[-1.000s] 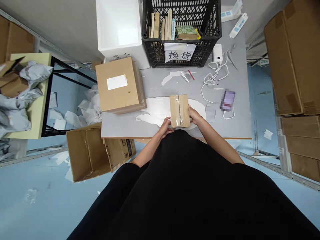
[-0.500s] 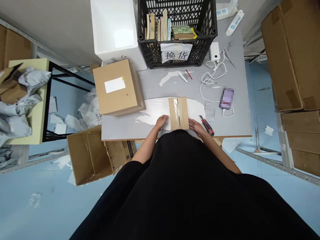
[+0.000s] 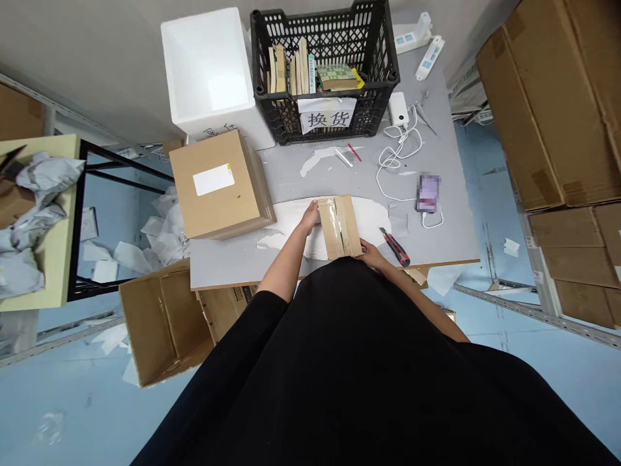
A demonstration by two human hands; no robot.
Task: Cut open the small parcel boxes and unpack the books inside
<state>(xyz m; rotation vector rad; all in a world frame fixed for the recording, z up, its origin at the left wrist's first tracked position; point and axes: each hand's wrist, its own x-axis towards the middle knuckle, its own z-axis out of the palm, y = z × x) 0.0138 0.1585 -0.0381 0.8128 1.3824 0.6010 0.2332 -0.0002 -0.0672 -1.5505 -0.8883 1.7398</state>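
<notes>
A small brown cardboard box [image 3: 334, 223], with a strip of shiny clear tape down its top, sits at the table's front edge, turned slightly askew. My left hand [image 3: 310, 216] grips its upper left edge, fingers partly hidden behind the side. At the lower right corner, my right hand [image 3: 370, 253] is closed on the box, its fingertips partly out of sight. Under the box lies a white sheet [image 3: 371, 217] with torn edges. A red and black utility knife [image 3: 395, 247] rests to the right of my right hand, blade end pointing away from me.
A larger carton [image 3: 216, 194] with a white label stands left, before a white foam box [image 3: 208, 71]. Behind is a black crate [image 3: 325, 107] holding books. A phone [image 3: 429, 193] with a white cable [image 3: 383, 175] lies right. An open carton [image 3: 165, 317] sits below left.
My left hand has moved up along the box's left side and taken hold of it. The box has turned a little counterclockwise, and my right hand has closed on its corner. The view has shifted.
</notes>
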